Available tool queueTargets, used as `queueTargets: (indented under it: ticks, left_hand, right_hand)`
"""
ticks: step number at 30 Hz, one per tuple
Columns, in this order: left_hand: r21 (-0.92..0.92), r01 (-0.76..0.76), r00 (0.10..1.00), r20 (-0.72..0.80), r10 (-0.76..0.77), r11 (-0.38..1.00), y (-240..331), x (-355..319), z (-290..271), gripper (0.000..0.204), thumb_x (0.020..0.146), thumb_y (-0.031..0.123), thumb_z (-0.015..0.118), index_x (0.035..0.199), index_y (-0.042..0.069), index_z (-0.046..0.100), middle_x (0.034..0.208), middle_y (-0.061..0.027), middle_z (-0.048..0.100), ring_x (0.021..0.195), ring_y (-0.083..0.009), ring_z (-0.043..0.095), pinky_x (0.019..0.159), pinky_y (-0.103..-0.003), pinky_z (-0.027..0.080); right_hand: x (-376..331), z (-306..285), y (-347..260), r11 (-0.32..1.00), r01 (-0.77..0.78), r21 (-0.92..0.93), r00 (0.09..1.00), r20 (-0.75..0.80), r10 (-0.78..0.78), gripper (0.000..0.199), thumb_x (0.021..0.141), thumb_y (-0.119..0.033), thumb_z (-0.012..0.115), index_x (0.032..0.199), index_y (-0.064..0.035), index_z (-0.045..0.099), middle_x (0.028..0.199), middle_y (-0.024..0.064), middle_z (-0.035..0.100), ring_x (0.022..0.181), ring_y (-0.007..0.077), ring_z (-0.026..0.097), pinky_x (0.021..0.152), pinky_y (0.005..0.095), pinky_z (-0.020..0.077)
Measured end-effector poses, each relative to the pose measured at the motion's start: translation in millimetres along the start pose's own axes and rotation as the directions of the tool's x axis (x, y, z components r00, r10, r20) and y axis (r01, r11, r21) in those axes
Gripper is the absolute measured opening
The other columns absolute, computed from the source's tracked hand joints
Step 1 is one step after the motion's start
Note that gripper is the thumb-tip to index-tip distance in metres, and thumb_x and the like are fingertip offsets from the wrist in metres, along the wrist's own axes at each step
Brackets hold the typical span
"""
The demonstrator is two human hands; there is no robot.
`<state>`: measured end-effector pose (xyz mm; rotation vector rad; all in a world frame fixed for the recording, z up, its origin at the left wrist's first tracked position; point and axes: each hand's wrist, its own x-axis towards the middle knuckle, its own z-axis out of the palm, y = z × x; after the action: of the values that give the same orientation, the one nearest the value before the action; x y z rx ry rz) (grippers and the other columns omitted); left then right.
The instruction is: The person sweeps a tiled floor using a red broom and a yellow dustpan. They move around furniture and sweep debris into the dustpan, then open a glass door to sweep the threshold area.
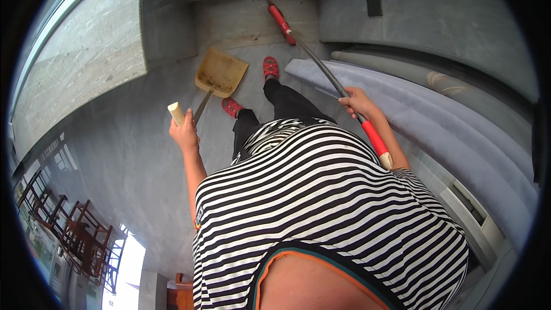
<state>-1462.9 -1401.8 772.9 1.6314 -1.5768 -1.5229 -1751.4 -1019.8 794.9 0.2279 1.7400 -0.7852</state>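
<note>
My left hand (pixel 185 132) is closed round the handle of a dustpan, near its pale end grip. The yellow dustpan (pixel 222 72) rests on the floor ahead, with dark dirt scattered in its pan. In my right hand (pixel 357 103) is the grey shaft of a broom (pixel 324 69), gripped just above its red and cream handle end. The broom slants away to the far left, and its red head (pixel 281 23) is down by the wall under the window. Its bristles are hard to make out. A gap of floor lies between broom head and dustpan.
Long rolls wrapped in pale blue-grey (pixel 402 89) lie along the right wall. A stone ledge (pixel 86 63) juts out at the left. My red shoes (pixel 271 67) stand on the grey floor (pixel 132 138) between the tools. Dark wooden chairs (pixel 80 235) stand at lower left.
</note>
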Motion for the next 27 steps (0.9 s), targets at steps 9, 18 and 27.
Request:
queueTargets:
  ticks: [9, 18, 27]
  left_hand:
    - [-0.009, -0.005, 0.999, 0.038, 0.005, 1.000, 2, -2, -13, 0.021, 0.078, 0.013, 0.068, 0.070, 0.004, 0.050, 0.053, 0.0005, 0.048, 0.041, -0.0059, 0.042, 0.037, -0.021, 0.034]
    - [-0.018, -0.037, 0.999, 0.015, 0.037, 0.999, -2, 2, -20, 0.022, 0.077, 0.014, 0.069, 0.069, 0.005, 0.050, 0.055, 0.0019, 0.048, 0.042, -0.0054, 0.041, 0.037, -0.021, 0.032]
    - [0.068, -0.041, 0.999, -0.012, 0.041, 0.997, 15, 24, -13, 0.024, 0.075, 0.017, 0.069, 0.067, 0.001, 0.054, 0.058, 0.0024, 0.049, 0.055, -0.0059, 0.042, 0.050, -0.025, 0.037]
  right_hand:
    - [58, 28, -27, 0.989, -0.133, -0.068, 0.977, -0.176, 0.120, 0.008, 0.078, -0.001, 0.055, 0.080, 0.0031, 0.048, 0.057, 0.0104, 0.053, 0.037, 0.0146, 0.048, 0.032, 0.0296, 0.0379]
    - [15, 114, -32, 0.932, 0.042, -0.359, 0.986, 0.168, 0.020, 0.033, 0.081, -0.001, 0.055, 0.109, 0.0047, 0.041, 0.060, 0.0042, 0.045, 0.040, 0.0104, 0.041, 0.031, 0.0266, 0.0352]
    - [-19, 83, -51, 0.998, 0.052, -0.033, 0.906, 0.421, -0.033, 0.020, 0.080, -0.003, 0.055, 0.098, 0.0002, 0.047, 0.057, 0.0006, 0.044, 0.038, 0.0078, 0.040, 0.033, 0.0247, 0.0338]
